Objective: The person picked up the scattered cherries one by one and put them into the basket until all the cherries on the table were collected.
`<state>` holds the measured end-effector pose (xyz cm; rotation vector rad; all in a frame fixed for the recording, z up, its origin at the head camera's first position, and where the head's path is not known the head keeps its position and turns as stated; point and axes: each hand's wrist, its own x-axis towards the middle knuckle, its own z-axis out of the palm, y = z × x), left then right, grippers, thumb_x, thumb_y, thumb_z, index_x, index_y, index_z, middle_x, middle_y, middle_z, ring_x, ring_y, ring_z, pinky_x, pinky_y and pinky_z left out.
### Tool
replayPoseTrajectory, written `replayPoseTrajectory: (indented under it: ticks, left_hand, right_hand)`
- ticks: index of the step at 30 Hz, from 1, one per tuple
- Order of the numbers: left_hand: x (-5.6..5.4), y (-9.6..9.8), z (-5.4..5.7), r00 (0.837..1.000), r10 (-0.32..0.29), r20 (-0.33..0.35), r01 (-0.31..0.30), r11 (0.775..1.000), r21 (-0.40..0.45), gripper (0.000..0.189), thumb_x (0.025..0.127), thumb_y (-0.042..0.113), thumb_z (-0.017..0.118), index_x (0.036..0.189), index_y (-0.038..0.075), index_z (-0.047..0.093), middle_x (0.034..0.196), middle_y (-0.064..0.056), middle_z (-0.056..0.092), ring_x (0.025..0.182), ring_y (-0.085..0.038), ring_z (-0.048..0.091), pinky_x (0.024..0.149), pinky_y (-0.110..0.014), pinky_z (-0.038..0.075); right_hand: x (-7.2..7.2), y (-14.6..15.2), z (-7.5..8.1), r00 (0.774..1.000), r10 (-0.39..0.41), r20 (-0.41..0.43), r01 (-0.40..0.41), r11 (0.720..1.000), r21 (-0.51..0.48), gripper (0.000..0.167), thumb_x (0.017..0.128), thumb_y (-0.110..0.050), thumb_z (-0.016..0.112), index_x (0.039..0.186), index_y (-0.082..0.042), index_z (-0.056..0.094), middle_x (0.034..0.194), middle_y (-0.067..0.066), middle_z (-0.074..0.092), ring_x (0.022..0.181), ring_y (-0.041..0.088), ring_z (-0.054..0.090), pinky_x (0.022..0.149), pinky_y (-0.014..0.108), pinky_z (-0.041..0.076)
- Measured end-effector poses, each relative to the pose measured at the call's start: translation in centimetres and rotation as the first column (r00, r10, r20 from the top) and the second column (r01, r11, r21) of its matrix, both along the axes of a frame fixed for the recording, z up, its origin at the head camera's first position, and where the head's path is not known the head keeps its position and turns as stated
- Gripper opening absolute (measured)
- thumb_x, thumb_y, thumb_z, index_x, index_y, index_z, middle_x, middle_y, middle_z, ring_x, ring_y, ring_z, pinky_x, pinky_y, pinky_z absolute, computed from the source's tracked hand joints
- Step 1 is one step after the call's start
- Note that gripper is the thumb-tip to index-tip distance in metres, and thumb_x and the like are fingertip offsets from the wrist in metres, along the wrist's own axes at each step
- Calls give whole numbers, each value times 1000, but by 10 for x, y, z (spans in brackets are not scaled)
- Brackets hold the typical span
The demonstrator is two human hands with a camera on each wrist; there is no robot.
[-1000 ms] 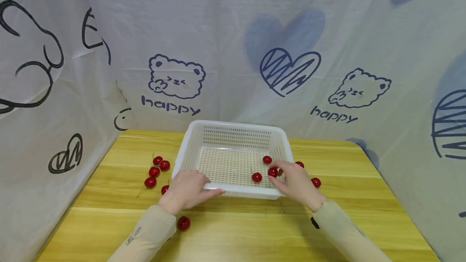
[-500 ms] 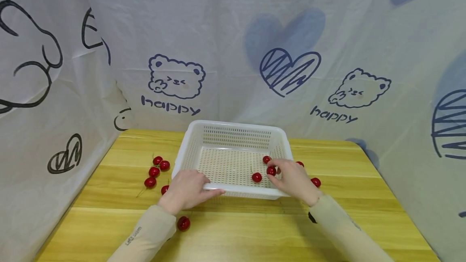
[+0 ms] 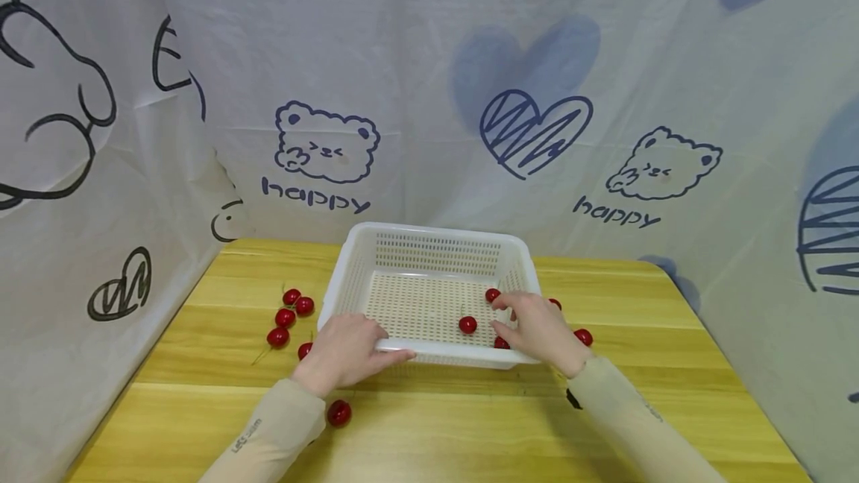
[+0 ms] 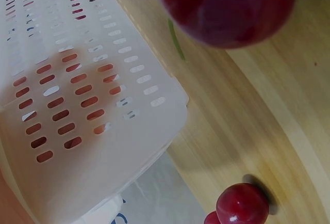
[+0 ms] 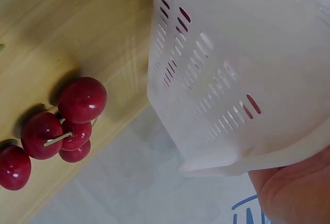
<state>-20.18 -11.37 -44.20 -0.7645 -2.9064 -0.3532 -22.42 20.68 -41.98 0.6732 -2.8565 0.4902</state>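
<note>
A white slotted plastic basket (image 3: pixel 436 349) stands on the wooden table. Over its near left corner my left hand (image 3: pixel 345 352) grips the rim, thumb along the front; in the left wrist view the fingers show through the slots. My right hand (image 3: pixel 537 325) reaches over the right rim, thumb and fingertips apart with nothing between them. Inside lie three cherries: one (image 3: pixel 467 325) left of the right fingertips, one (image 3: pixel 493 295) just beyond them, and one (image 3: pixel 501 343) below them near the front wall, partly hidden by the thumb.
Left of the basket, several cherries (image 3: pixel 285 317) lie grouped on the table (image 3: pixel 429 423). One cherry (image 3: pixel 338 413) sits by the left sleeve. More cherries (image 5: pixel 82 100) lie right of the basket. A printed cloth (image 3: pixel 416 95) hangs behind the table.
My right hand has let go of a cherry, which dropped to the basket's near right corner. Another cherry inside shifted slightly left. My left hand stays on the rim.
</note>
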Motion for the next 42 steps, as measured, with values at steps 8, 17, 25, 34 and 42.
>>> replayPoseTrajectory:
  ticks: [8, 17, 25, 34, 42]
  left_hand:
    - [0, 1, 0, 1000, -2, -5, 2, 1000, -12, 58, 89, 77, 50, 58, 28, 53, 47, 12, 36, 47, -6, 33, 48, -23, 29]
    - [0, 0, 1, 1000, -2, -9, 2, 1000, -12, 59, 90, 77, 50, 57, 28, 49, 47, 13, 33, 47, -5, 31, 47, -23, 27]
    - [0, 1, 2, 1000, 7, 15, -7, 1000, -12, 57, 89, 76, 52, 56, 29, 50, 47, 13, 32, 47, -5, 31, 47, -23, 27]
    - [1, 1, 1, 1000, 7, 7, -7, 1000, -2, 58, 89, 77, 50, 59, 28, 53, 47, 12, 35, 47, -6, 32, 47, -23, 28]
    - [1, 0, 1, 1000, -3, -1, 3, 1000, -3, 58, 90, 77, 50, 59, 28, 54, 47, 13, 36, 46, -5, 32, 47, -23, 28]
  right_hand:
    - [2, 2, 1, 1000, 11, -10, -12, 999, -29, 19, 87, -17, 77, 103, -10, 73, 101, 8, 75, 75, 12, 61, 63, 24, 49]
    - [6, 8, 2, 999, 45, -4, -45, 992, -115, 16, 89, -12, 74, 105, -9, 72, 104, 8, 75, 78, 15, 66, 66, 23, 53]
    - [11, 16, 5, 998, 46, 30, -37, 967, -251, 15, 92, -9, 70, 107, -10, 72, 103, 9, 75, 79, 11, 64, 66, 27, 56]
    - [16, 29, 3, 998, 1, 62, 24, 913, -408, 17, 92, -1, 66, 108, -6, 71, 99, 12, 74, 79, 11, 64, 65, 23, 55]
    - [21, 46, -2, 999, -37, 9, 36, 859, -511, 15, 92, 4, 64, 105, -1, 69, 95, 17, 72, 75, 6, 58, 64, 22, 52]
